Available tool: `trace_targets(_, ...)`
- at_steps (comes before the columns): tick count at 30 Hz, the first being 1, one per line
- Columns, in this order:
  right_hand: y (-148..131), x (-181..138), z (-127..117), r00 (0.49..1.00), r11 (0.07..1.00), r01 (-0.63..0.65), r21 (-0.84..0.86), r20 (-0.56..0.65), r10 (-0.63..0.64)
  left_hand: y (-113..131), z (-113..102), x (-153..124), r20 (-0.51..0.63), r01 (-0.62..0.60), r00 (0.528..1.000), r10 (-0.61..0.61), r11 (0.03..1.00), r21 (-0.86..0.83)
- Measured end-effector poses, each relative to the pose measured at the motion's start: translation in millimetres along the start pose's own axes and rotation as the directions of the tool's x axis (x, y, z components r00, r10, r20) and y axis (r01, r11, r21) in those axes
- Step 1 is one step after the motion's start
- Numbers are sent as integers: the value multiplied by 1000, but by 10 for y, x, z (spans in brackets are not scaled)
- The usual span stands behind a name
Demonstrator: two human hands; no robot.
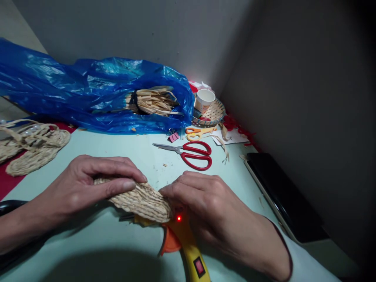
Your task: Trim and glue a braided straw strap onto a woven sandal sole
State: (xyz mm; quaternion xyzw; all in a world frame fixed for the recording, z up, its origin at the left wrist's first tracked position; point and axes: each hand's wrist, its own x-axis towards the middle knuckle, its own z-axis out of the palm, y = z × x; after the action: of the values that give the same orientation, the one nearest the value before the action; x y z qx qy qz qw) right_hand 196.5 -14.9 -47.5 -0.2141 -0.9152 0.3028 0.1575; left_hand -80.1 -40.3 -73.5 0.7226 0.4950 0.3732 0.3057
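My left hand [88, 184] is closed around a woven straw sole [143, 203], thumb on top. The sole tilts toward me, its braided rows running lengthwise. My right hand [205, 203] is closed in a pinch at the sole's right end; its fingertips are partly hidden. Beneath the sole and beside my right hand is a yellow glue gun [190, 250] with an orange trigger, a lit red light and a red switch. Its front is partly covered by the sole. Red-handled scissors [195, 154] lie just beyond my hands.
A blue plastic bag [96, 78] with a tied straw bundle [155, 101] lies at the back. Woven straw slippers [41, 150] rest at left. A pink binder clip [173, 135], yellow scissors [195, 135], a basket [219, 111] with a paper cup [205, 100], and a black phone-like slab [282, 196] stand around.
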Motion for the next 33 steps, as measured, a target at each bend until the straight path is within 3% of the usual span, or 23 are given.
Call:
trace_targets(7,-6,21,13,999,999,-38,-7,-11,38,-40,-54,9,60,33,998,-37,998,61)
trace_targets(14,-8,12,47,993,993,-114,39,-39,115,14,-13,-20,-45,95,995,-91,992,78)
trace_targets(19,-23,21,32,987,985,-161,56,-19,163,15,-1,-36,-32,111,994,-109,992,62)
trace_targets(22,-16,37,34,983,982,-181,49,0,181,38,28,-36,-87,147,986,-143,988,39)
trace_targets(27,-21,50,57,984,984,-178,-18,13,178,98,49,-36,-128,177,976,-176,984,-2)
trace_targets(33,6,36,109,990,991,-134,-13,-38,133,85,15,-23,-90,202,975,-201,979,-1)
